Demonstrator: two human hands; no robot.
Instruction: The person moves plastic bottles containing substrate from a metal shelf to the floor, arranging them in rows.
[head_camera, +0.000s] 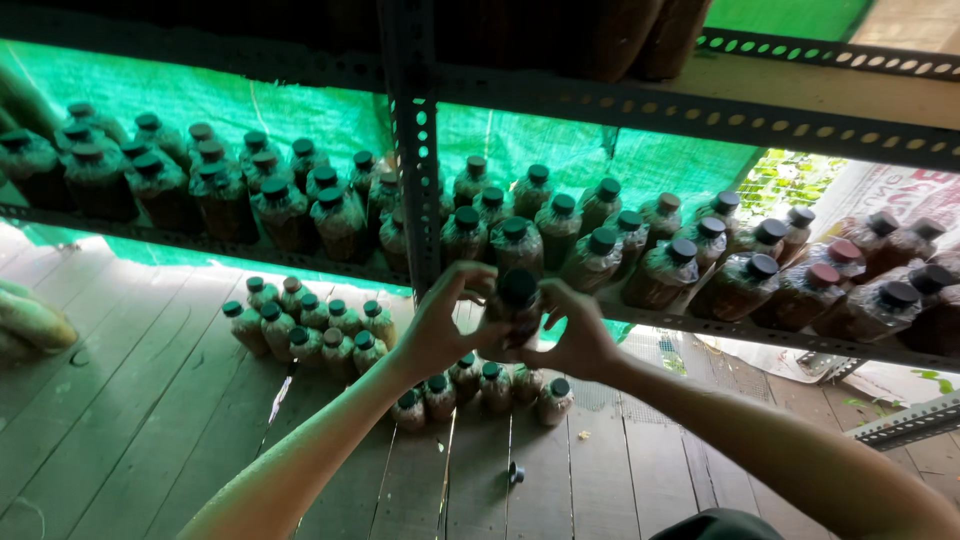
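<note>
Bottle: at shelf edge, likely heavy, slippery; I'd take its body.
Grip: my left hand and right hand clasp it.

Two hands, left hand and right hand, close together around one dark-capped bottle. Floor clusters: about eleven green-capped bottles in the left group, about six in the group under the hands. Shelf rows carry several dozen more, too packed and overlapping for an exact count; one loose cap lies on the boards.
</note>
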